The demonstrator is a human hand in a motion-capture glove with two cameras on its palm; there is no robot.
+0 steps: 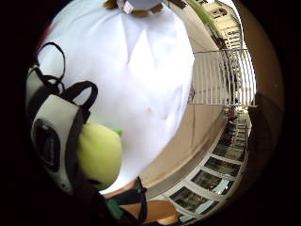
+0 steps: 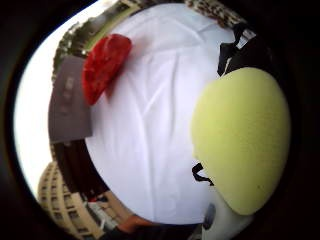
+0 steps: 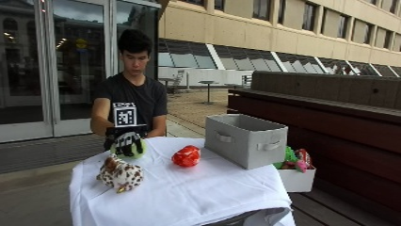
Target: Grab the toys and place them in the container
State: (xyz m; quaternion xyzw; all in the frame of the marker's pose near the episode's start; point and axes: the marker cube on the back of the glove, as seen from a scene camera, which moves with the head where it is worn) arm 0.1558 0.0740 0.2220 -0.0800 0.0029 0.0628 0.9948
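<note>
White cloth [image 3: 188, 188] covers the outdoor table. Nearest lies a spotted plush toy [image 3: 120, 175], then a red toy [image 3: 187, 156]. Behind the plush, the gloved right hand [image 3: 128, 142] curls its fingers round a yellow-green ball [image 2: 242, 140]. A grey fabric container [image 3: 245, 140] stands beside the red toy.

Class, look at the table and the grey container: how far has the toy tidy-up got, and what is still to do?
Done: nothing can be confirmed, since the grey container's inside is hidden. In hand: the gloved right hand grips a yellow-green toy, held above the white cloth. Left: the red toy and the spotted plush toy lie on the cloth, outside the container.
</note>
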